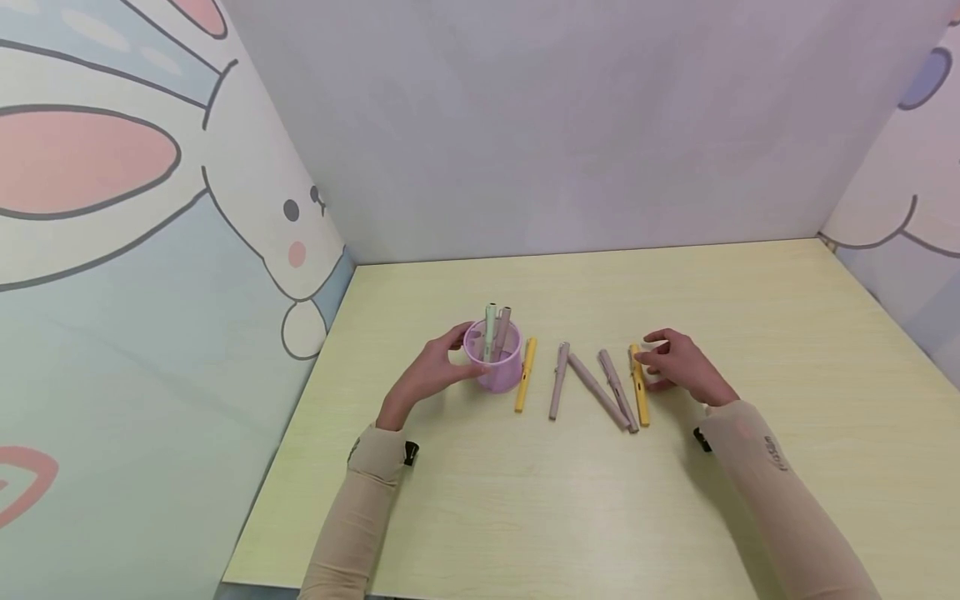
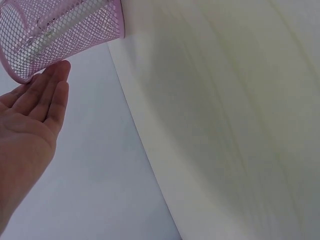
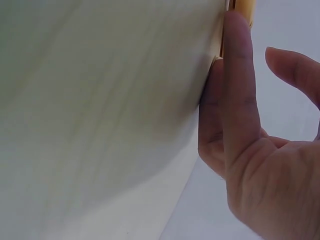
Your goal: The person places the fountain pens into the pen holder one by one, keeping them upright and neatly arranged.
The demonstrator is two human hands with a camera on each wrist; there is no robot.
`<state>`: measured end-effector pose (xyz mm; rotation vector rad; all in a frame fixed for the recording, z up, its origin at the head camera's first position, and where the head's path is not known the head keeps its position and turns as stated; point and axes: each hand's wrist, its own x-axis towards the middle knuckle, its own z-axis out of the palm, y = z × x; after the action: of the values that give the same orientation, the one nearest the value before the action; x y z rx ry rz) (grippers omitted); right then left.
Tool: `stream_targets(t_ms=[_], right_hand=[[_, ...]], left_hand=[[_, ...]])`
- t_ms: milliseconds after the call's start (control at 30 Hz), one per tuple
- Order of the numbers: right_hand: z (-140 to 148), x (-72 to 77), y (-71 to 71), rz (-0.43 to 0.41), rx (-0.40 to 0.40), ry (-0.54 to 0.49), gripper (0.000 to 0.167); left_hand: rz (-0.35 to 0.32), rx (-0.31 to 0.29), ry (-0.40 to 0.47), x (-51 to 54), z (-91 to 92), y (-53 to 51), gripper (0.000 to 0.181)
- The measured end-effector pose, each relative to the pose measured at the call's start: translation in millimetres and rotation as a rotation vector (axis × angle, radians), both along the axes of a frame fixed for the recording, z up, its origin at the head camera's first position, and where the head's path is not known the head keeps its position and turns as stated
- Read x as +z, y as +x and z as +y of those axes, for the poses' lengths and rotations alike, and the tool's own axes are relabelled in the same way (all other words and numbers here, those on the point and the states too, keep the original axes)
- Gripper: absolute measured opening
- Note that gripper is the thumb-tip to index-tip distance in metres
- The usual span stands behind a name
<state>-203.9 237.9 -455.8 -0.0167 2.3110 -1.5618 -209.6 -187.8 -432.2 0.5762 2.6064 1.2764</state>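
A pink mesh cup (image 1: 506,377) stands on the table with a pale green pen (image 1: 490,327) and a mauve pen (image 1: 503,325) in it. My left hand (image 1: 435,367) holds its left side, thumb at the front and fingers behind; in the left wrist view, the fingers of that hand (image 2: 31,117) lie fairly straight against the mesh (image 2: 95,27). Over the right-hand yellow pen (image 1: 641,390) hovers my right hand (image 1: 684,367), fingers loosely bent. The right wrist view has a fingertip of this hand (image 3: 260,155) at the yellow pen (image 3: 245,10); contact is unclear.
Another yellow pen (image 1: 526,375) lies just right of the cup. Between the yellow pens are a mauve pen (image 1: 558,382) and two more, a slanted one (image 1: 596,390) and another (image 1: 615,382), whose lower ends meet. Walls border the table (image 1: 480,500) behind and at both sides.
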Motion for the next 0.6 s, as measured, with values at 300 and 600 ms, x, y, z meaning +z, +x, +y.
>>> stream_targets(t_ms=[300, 600], right_hand=[[-1.8, -0.4, -1.4, -0.007, -0.004, 0.011, 0.065], [-4.7, 2.6, -1.4, -0.012, 0.011, 0.039, 0.065]], left_hand=[[0.001, 0.000, -0.007, -1.1, 0.2, -1.7, 0.080], [0.003, 0.002, -0.004, -1.4, 0.2, -1.4, 0.080]])
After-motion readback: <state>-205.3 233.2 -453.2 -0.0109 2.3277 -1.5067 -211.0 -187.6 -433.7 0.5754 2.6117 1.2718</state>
